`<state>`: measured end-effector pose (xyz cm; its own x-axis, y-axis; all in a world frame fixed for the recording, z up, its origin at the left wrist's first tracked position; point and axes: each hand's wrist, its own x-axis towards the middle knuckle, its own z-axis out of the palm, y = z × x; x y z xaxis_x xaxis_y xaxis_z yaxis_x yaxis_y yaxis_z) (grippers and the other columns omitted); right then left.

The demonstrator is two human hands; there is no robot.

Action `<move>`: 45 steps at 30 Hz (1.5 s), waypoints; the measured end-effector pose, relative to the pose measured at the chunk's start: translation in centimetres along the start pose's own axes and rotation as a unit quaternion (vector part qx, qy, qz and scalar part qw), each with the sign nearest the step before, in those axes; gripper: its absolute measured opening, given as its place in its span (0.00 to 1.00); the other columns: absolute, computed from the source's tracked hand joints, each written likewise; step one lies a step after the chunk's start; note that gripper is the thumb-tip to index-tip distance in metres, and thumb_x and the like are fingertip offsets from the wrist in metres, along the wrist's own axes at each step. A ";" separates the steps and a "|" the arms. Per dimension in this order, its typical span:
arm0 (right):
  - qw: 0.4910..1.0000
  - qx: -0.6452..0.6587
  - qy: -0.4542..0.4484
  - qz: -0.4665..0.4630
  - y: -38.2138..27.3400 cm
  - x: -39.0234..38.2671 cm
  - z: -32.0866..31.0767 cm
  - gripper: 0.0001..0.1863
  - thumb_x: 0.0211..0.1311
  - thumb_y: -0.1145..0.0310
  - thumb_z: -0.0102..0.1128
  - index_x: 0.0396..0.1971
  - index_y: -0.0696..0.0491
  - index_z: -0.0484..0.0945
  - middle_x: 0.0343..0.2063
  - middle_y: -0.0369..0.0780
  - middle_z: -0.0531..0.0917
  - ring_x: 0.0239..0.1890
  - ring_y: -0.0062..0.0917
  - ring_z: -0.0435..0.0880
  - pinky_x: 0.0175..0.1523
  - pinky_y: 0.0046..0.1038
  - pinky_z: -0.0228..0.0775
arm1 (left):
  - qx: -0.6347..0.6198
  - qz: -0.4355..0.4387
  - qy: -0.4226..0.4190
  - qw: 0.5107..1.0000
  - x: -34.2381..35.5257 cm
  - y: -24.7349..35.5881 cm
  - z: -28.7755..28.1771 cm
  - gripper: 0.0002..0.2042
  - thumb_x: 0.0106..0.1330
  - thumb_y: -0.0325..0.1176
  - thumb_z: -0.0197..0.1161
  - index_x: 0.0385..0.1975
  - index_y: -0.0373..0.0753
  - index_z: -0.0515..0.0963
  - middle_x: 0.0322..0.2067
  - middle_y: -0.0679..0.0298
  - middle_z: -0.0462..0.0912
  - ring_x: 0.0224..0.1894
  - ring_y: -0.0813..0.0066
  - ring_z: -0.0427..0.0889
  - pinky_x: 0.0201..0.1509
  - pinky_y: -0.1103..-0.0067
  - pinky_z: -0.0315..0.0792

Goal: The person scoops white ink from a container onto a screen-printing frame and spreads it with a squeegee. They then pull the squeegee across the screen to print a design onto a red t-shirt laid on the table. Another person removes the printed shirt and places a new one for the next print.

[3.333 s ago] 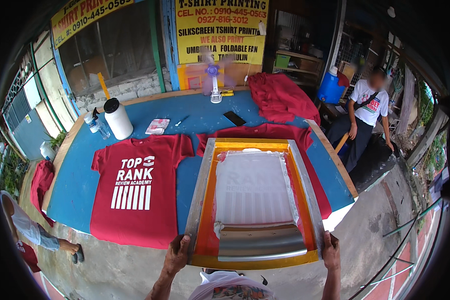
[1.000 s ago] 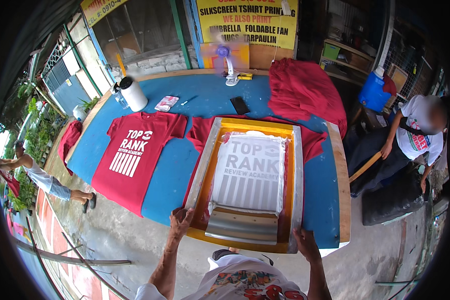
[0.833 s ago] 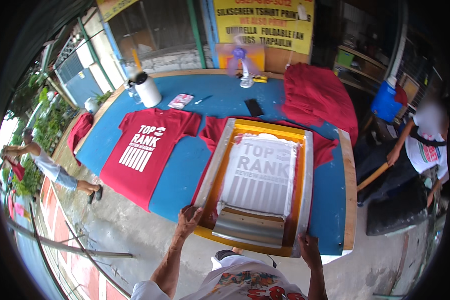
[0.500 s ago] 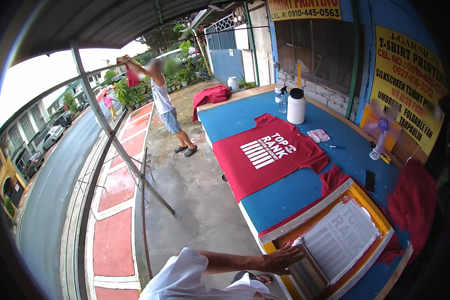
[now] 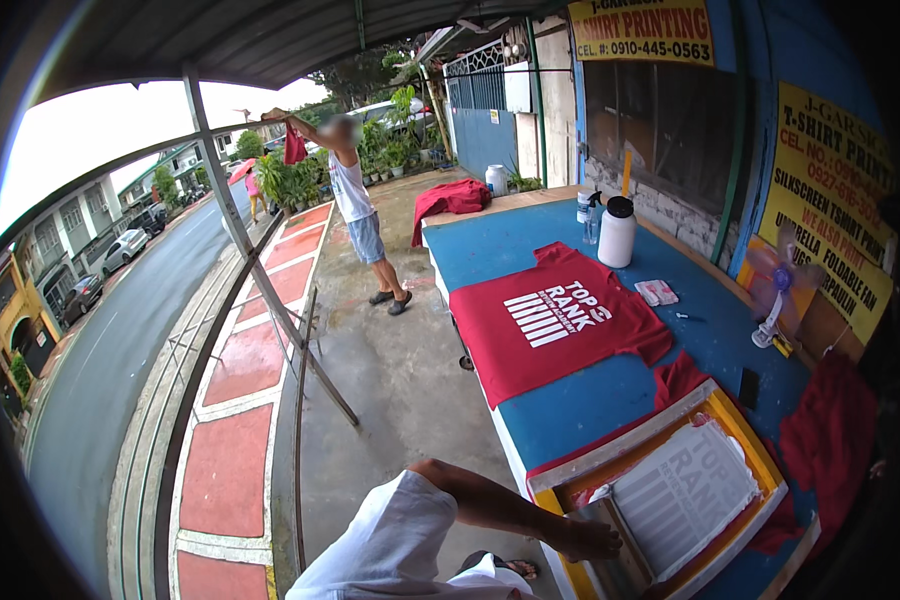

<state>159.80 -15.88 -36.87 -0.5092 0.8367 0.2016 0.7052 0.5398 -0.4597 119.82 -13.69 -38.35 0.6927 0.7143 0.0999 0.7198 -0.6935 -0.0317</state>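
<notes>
My left hand [image 5: 592, 540] is at the near end of a wooden-framed printing screen [image 5: 760, 500], its fingers closed over a squeegee [image 5: 622, 560]. The squeegee lies tilted inside the frame, against the edge of the pale mesh, which carries a printed design of lettering and stripes. Under the screen, red fabric shows at the sides. Beyond it a red T-shirt [image 5: 560, 325] with a white print lies flat on the blue table [image 5: 590, 420]. My right hand is out of view.
A white jar with a black lid [image 5: 618, 235], a spray bottle [image 5: 592, 218], a small fan [image 5: 775, 300] and a dark phone [image 5: 749, 388] stand or lie on the table. Red cloth [image 5: 825, 430] hangs at right. Another person [image 5: 355, 200] holds red cloth up at a rail beside the street.
My left hand has shifted slightly toward the mesh, and its outstretched fingers have closed over the squeegee. The whole view has swung a little to the left. The other person still reaches to the rail.
</notes>
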 end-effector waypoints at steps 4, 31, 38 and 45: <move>1.000 0.002 -0.014 0.004 -0.3 0.4 -0.8 0.66 0.65 0.45 0.81 0.89 0.52 0.43 0.75 0.63 0.71 0.69 0.64 0.78 0.71 0.55 0.77 | 0.005 -0.032 -0.062 0.998 1.0 0.8 -1.7 0.48 0.50 0.43 0.88 0.71 0.32 0.72 0.57 0.51 0.83 0.62 0.50 0.82 0.68 0.57 0.76; 0.985 0.117 -0.091 0.084 -4.7 3.8 -3.1 0.72 0.62 0.54 0.85 0.90 0.47 0.33 0.75 0.65 0.71 0.76 0.59 0.73 0.75 0.53 0.72 | -0.126 -0.065 -0.024 0.990 4.7 -3.8 -7.0 0.31 0.66 0.29 0.64 0.73 0.45 0.76 0.58 0.51 0.81 0.65 0.48 0.79 0.70 0.56 0.77; 0.931 0.214 -0.057 0.290 -6.9 -0.2 -2.1 0.74 0.61 0.54 0.86 0.89 0.50 0.31 0.77 0.66 0.67 0.78 0.60 0.71 0.77 0.52 0.71 | -0.189 -0.088 0.084 0.974 3.7 -4.7 -15.0 0.31 0.61 0.18 0.64 0.69 0.42 0.82 0.55 0.52 0.90 0.56 0.52 0.90 0.62 0.62 0.88; 0.945 0.232 0.034 0.226 -6.3 -0.8 -0.2 0.74 0.53 0.52 0.91 0.88 0.58 0.42 0.80 0.65 0.59 0.80 0.64 0.65 0.80 0.60 0.67 | -0.173 -0.124 0.009 0.977 2.1 -0.4 -20.0 0.28 0.69 0.22 0.63 0.71 0.48 0.82 0.60 0.50 0.89 0.63 0.54 0.89 0.71 0.58 0.81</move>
<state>155.90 -19.96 -33.98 -0.1627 0.9849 -0.0588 0.5436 0.0398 -0.8384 120.06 -13.79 -18.27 0.4962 0.8645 0.0801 0.8036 -0.4923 0.3344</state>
